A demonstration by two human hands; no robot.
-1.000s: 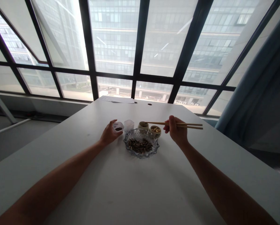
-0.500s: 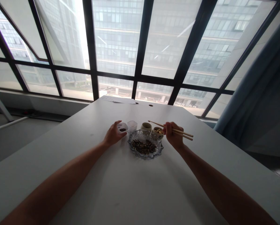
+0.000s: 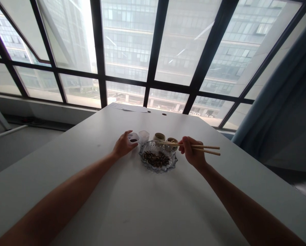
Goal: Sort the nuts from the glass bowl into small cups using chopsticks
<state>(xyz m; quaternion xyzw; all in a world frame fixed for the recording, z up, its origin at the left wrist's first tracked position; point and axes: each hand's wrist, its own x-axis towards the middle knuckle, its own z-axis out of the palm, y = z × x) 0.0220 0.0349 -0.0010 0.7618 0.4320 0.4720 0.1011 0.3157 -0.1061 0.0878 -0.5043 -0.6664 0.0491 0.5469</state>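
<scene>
My left hand (image 3: pixel 122 145) is curled round the left side of a small translucent plastic cup (image 3: pixel 136 136) with dark bits in it. In my right hand (image 3: pixel 193 152) is a pair of wooden chopsticks (image 3: pixel 206 147). Their tips point left, above the back rim of a scalloped glass bowl (image 3: pixel 145 166). Dark striped seeds (image 3: pixel 156 159), which look like sunflower seeds, lie in the bowl. Behind its right side stand a small ceramic cup (image 3: pixel 159 137) and another ceramic cup (image 3: pixel 175 148) holding pale nut-like pieces. I cannot make out anything between the tips.
A second translucent cup (image 3: pixel 144 136) stands just right of the held one. White paper (image 3: pixel 134 108) lies at the far end of the white table (image 3: pixel 142 205), near round holes in its top. Beyond are windows, with a blue curtain (image 3: pixel 267 92) at the right.
The chopstick tips have come down from above the ceramic cups to the bowl's back rim, and my right hand has shifted slightly right and down. My left hand stays at the plastic cup.
</scene>
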